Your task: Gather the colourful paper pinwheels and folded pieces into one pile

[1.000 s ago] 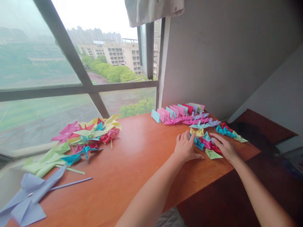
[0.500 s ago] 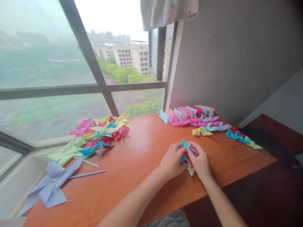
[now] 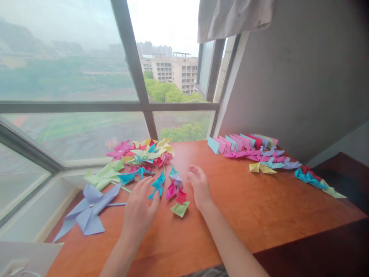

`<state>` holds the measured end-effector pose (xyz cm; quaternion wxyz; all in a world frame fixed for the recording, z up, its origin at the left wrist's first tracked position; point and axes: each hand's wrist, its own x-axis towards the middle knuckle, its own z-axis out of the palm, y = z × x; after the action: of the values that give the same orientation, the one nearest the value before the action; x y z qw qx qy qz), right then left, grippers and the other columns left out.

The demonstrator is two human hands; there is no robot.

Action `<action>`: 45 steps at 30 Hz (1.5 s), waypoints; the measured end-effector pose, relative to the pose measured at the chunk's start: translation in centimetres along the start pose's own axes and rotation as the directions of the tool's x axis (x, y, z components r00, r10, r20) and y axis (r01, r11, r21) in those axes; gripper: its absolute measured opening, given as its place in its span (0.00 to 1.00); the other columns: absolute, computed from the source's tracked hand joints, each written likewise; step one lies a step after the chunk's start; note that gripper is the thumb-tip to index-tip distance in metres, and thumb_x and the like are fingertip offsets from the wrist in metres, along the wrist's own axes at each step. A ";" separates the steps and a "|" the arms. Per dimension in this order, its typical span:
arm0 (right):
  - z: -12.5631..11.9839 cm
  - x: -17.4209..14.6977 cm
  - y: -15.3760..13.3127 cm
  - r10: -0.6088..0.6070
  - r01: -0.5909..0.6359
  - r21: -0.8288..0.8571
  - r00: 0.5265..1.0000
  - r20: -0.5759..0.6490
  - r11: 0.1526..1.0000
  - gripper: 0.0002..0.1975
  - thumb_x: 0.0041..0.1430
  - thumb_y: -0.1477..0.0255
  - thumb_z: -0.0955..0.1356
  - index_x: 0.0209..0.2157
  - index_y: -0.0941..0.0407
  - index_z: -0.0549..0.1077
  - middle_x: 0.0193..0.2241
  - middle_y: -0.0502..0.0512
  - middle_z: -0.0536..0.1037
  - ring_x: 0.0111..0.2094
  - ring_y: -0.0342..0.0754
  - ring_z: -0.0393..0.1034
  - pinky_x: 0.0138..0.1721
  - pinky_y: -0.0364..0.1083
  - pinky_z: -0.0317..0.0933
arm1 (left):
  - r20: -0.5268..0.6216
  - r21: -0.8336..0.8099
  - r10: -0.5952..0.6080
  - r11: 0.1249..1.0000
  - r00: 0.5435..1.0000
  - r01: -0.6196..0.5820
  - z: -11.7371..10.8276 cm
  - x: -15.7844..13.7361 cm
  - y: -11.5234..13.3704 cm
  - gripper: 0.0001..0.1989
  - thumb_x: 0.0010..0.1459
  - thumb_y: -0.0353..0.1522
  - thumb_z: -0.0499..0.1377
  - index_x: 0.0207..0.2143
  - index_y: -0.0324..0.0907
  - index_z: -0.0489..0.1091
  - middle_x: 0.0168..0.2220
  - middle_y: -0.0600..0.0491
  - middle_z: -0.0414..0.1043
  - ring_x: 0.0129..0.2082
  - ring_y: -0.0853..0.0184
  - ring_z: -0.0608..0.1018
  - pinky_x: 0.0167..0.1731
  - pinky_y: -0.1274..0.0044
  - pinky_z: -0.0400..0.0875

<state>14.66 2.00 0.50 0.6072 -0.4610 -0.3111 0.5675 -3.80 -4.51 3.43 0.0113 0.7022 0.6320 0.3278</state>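
Small folded paper pieces lie between my hands on the brown table point(image 3: 230, 223). A blue folded piece point(image 3: 158, 184) is beside the fingertips of my left hand point(image 3: 141, 202), which is open and holds nothing. To its right sit a magenta piece point(image 3: 171, 191), a light blue and lilac piece point(image 3: 176, 177), a red piece point(image 3: 181, 196) and a green piece point(image 3: 180, 209). My right hand point(image 3: 199, 186) is just right of them, fingers apart, with nothing in it.
Paper pinwheels point(image 3: 144, 156) are heaped by the window at the left, with a large lilac pinwheel point(image 3: 90, 207) nearest me. A row of upright folded papers point(image 3: 238, 142) stands at the back right. In front of it lie magenta folded pieces point(image 3: 236, 154) and a yellow one point(image 3: 262, 168).
Both hands have moved left with the cluster of folded pieces and released it beside the pinwheels. The hands have parted, and the view has turned left.
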 end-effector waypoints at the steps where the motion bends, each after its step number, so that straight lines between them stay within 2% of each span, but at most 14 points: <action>1: -0.8 0.1 -0.1 -0.014 0.013 -0.044 1.000 -0.014 0.999 0.16 0.48 0.67 0.70 0.42 0.52 0.74 0.48 0.55 0.77 0.52 0.53 0.69 0.47 0.49 0.68 | 0.013 0.001 0.025 1.000 1.000 -0.025 0.0 -0.6 0.2 0.17 0.63 0.34 0.52 0.53 0.41 0.66 0.55 0.43 0.70 0.55 0.54 0.72 0.55 0.60 0.68; 7: -7.3 -0.2 -0.4 -0.140 0.124 -0.258 0.989 -0.045 0.958 0.15 0.47 0.66 0.71 0.40 0.54 0.74 0.43 0.56 0.79 0.46 0.54 0.73 0.46 0.53 0.68 | 0.155 0.006 0.225 0.973 0.962 -0.229 2.1 -2.9 3.6 0.15 0.62 0.31 0.53 0.51 0.46 0.69 0.54 0.46 0.71 0.56 0.55 0.71 0.56 0.59 0.65; 12: -10.8 -1.7 0.0 -0.207 0.178 -0.393 0.978 -0.032 0.902 0.15 0.50 0.66 0.71 0.41 0.54 0.75 0.42 0.57 0.80 0.44 0.53 0.74 0.46 0.52 0.69 | 0.267 0.034 0.289 0.951 0.919 -0.308 3.3 -2.4 5.4 0.15 0.61 0.30 0.54 0.50 0.46 0.70 0.54 0.46 0.72 0.56 0.54 0.71 0.59 0.55 0.59; 17: -11.5 -2.5 0.2 -0.214 0.171 -0.383 0.974 -0.072 0.908 0.13 0.52 0.66 0.69 0.40 0.54 0.75 0.40 0.57 0.80 0.36 0.50 0.75 0.39 0.50 0.70 | 0.317 0.065 0.284 0.945 0.905 -0.320 3.8 -1.8 6.2 0.19 0.59 0.30 0.55 0.54 0.45 0.68 0.58 0.45 0.68 0.58 0.53 0.69 0.60 0.55 0.57; 22: -11.2 -2.4 0.0 -0.212 0.172 -0.399 0.976 -0.057 0.901 0.13 0.52 0.67 0.69 0.40 0.54 0.75 0.39 0.56 0.80 0.36 0.50 0.75 0.38 0.49 0.70 | 0.391 0.152 0.258 0.929 0.884 -0.338 4.9 -0.3 6.5 0.22 0.59 0.34 0.57 0.56 0.44 0.68 0.60 0.43 0.67 0.61 0.50 0.66 0.62 0.54 0.53; 27: -11.3 -2.7 0.0 -0.210 0.179 -0.363 0.976 -0.049 0.914 0.14 0.53 0.65 0.68 0.42 0.54 0.75 0.40 0.56 0.80 0.35 0.49 0.75 0.35 0.48 0.71 | 0.390 0.311 0.161 0.904 0.907 -0.294 4.9 1.1 5.3 0.24 0.59 0.35 0.56 0.58 0.40 0.67 0.60 0.38 0.66 0.61 0.46 0.66 0.58 0.51 0.55; 29: -12.0 -2.7 -0.3 -0.241 0.205 -0.416 0.970 -0.036 0.886 0.14 0.55 0.65 0.68 0.43 0.54 0.74 0.42 0.57 0.79 0.38 0.51 0.75 0.37 0.49 0.71 | 0.383 0.357 0.129 0.892 0.915 -0.276 4.3 1.2 4.2 0.24 0.60 0.36 0.56 0.57 0.40 0.68 0.60 0.37 0.66 0.61 0.45 0.66 0.58 0.51 0.55; 31: -13.5 -2.3 -0.9 -0.317 0.255 -0.528 0.948 -0.029 0.810 0.15 0.56 0.65 0.67 0.44 0.53 0.75 0.44 0.59 0.79 0.42 0.53 0.75 0.40 0.51 0.71 | 0.381 0.393 0.104 0.881 0.919 -0.263 3.5 1.3 3.0 0.23 0.60 0.37 0.56 0.55 0.40 0.69 0.60 0.37 0.66 0.61 0.45 0.66 0.57 0.50 0.56; 33: -16.0 -1.3 -2.1 -0.440 0.314 -0.663 0.898 -0.025 0.679 0.15 0.57 0.65 0.66 0.45 0.54 0.75 0.45 0.60 0.78 0.45 0.55 0.73 0.44 0.54 0.70 | 0.376 0.423 0.076 0.872 0.923 -0.245 2.6 1.4 2.0 0.22 0.59 0.38 0.56 0.54 0.40 0.71 0.60 0.36 0.65 0.61 0.45 0.66 0.57 0.50 0.56; 36: -20.7 1.1 -4.4 -0.652 0.340 -0.858 0.758 0.008 0.384 0.15 0.59 0.65 0.64 0.45 0.54 0.75 0.47 0.62 0.76 0.50 0.58 0.69 0.53 0.59 0.63 | 0.372 0.458 0.028 0.864 0.928 -0.210 1.5 1.5 1.0 0.21 0.59 0.39 0.56 0.52 0.42 0.72 0.61 0.38 0.65 0.61 0.46 0.65 0.57 0.51 0.56; 38: -23.8 3.0 -5.9 -0.737 0.280 -0.941 0.673 0.052 0.189 0.15 0.58 0.64 0.65 0.45 0.54 0.75 0.49 0.64 0.74 0.54 0.60 0.66 0.58 0.61 0.57 | 0.361 0.474 0.007 0.860 0.933 -0.190 1.2 1.5 0.8 0.19 0.59 0.39 0.56 0.51 0.43 0.73 0.61 0.40 0.65 0.61 0.48 0.65 0.57 0.52 0.57; 39: -25.2 4.0 -6.5 -0.757 0.235 -0.966 0.649 0.071 0.111 0.17 0.58 0.63 0.66 0.46 0.55 0.75 0.51 0.65 0.72 0.55 0.61 0.64 0.58 0.62 0.56 | 0.353 0.477 0.004 0.860 0.936 -0.184 1.3 1.5 0.8 0.18 0.59 0.39 0.55 0.50 0.43 0.73 0.61 0.40 0.66 0.61 0.48 0.66 0.57 0.53 0.58; 42: -28.3 6.4 -7.5 -0.774 0.122 -0.991 0.622 0.118 -0.053 0.21 0.56 0.58 0.68 0.47 0.55 0.75 0.54 0.67 0.68 0.57 0.65 0.60 0.58 0.62 0.54 | 0.330 0.453 0.039 0.870 0.943 -0.194 2.0 1.4 1.2 0.17 0.59 0.38 0.55 0.48 0.42 0.74 0.59 0.40 0.68 0.59 0.48 0.68 0.57 0.54 0.59; 45: -29.8 8.0 -7.8 -0.752 0.085 -0.988 0.641 0.153 -0.129 0.24 0.55 0.55 0.67 0.48 0.56 0.75 0.54 0.68 0.68 0.55 0.66 0.60 0.57 0.62 0.56 | 0.305 0.401 0.104 0.888 0.947 -0.227 3.0 1.5 1.7 0.17 0.59 0.36 0.55 0.48 0.41 0.74 0.57 0.39 0.69 0.57 0.48 0.70 0.58 0.53 0.57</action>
<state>45.91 4.22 -4.92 0.3350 -0.7225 -0.5760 -0.1842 -0.91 -2.35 2.45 -0.0847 0.7776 0.6180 0.0791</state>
